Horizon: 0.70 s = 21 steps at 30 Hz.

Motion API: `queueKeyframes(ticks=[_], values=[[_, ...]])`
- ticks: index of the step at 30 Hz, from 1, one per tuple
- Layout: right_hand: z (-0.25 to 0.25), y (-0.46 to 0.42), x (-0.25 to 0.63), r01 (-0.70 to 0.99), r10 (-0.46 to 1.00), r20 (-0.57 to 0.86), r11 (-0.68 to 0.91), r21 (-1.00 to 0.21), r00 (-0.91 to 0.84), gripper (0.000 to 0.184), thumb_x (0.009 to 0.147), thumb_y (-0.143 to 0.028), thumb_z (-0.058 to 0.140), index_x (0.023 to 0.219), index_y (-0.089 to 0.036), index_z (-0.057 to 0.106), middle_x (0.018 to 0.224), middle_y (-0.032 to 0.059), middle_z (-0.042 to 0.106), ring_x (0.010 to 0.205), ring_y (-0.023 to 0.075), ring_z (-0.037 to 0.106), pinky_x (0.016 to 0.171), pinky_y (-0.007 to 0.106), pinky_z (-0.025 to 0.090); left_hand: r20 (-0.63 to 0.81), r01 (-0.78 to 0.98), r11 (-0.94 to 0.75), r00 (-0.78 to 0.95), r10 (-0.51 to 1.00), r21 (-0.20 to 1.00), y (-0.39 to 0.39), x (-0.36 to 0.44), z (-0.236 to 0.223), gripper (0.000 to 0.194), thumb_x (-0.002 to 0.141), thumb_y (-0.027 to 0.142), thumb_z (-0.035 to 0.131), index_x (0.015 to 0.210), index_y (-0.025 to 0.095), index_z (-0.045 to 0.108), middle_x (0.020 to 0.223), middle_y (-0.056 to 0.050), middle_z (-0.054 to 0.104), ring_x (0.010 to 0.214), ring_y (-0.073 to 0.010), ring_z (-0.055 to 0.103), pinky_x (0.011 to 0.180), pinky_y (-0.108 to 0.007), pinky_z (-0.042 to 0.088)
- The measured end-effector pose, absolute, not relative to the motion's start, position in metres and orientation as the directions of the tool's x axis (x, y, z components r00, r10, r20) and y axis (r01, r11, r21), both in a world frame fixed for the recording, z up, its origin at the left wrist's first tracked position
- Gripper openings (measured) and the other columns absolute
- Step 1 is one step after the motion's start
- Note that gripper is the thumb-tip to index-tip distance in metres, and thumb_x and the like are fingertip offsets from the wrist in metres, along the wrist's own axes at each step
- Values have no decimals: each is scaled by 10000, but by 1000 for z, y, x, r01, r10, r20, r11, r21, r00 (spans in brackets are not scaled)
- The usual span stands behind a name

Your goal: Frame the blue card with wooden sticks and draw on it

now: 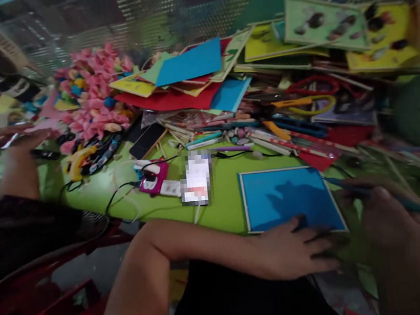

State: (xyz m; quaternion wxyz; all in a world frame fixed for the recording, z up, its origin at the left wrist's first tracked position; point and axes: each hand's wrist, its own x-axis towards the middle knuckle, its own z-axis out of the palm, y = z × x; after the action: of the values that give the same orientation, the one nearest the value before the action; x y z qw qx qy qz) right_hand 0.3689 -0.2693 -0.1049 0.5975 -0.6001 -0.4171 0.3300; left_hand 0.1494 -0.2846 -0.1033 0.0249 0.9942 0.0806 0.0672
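On the light green bench [222, 213], seen from the head camera, a flat blue rectangular card with thin pale edges [259, 197] lies between and just past the two hands. The person's left hand [300, 247] is laid flat with its fingers spread out, over the near edge of the card. The right hand [393, 215] is just to the right of the card, and its fingers are closed around a thin blue stick like a pen [367, 190]. One end of the stick is close to the card's far right corner, but I cannot tell if they touch. A big dark shadow [302, 201] falls on the card.

Left of the card is a phone with a bright, blurred-out screen [197, 178], and beside it a small pink and white power block [153, 177]. Farther back are scissors with yellow and orange handles [323, 103], a stiff blue paper sheet [190, 63] and a big heap of soft pink pieces [96, 84]. Far to the left, another person's hand [28, 139] is near the pink heap.
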Motion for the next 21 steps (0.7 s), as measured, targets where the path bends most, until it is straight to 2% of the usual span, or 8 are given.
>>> queueKeyframes(ticks=[5, 10, 16, 21], values=[[-105, -264, 369, 57, 913, -2, -28, -998, 408, 214, 846, -388, 692, 921, -236, 822, 769, 87, 708, 670, 231, 597, 600, 379, 421, 69, 201, -974, 976, 208, 101, -287, 143, -86, 481, 1073, 243, 348, 1521, 289, 518, 1635, -114, 429, 1485, -315, 411, 1115, -599, 356], [-102, -260, 367, 67, 903, 77, 54, -996, 423, 187, 809, -336, 699, 910, -226, 811, 765, 83, 704, 644, 217, 587, 585, 368, 404, 17, 269, -957, 962, 272, 111, -289, 135, -67, 504, 1077, 245, 308, 1546, 300, 482, 1649, -112, 410, 1482, -334, 414, 1110, -642, 331], [-102, -254, 370, 74, 916, 28, -2, -997, 399, 171, 802, -329, 730, 918, -222, 795, 758, 73, 712, 641, 216, 613, 595, 359, 442, 25, 318, -933, 945, 327, 171, -281, 144, -95, 490, 1049, 302, 450, 1537, 304, 497, 1638, -156, 418, 1499, -383, 369, 1093, -706, 317], [-99, -252, 370, 72, 945, 19, -5, -997, 328, 189, 800, -314, 785, 962, -216, 782, 787, 51, 721, 684, 201, 653, 581, 312, 480, 39, 330, -927, 939, 342, 178, -282, 148, -108, 450, 1047, 317, 475, 1490, 301, 552, 1633, -167, 426, 1504, -393, 375, 1070, -729, 328]])
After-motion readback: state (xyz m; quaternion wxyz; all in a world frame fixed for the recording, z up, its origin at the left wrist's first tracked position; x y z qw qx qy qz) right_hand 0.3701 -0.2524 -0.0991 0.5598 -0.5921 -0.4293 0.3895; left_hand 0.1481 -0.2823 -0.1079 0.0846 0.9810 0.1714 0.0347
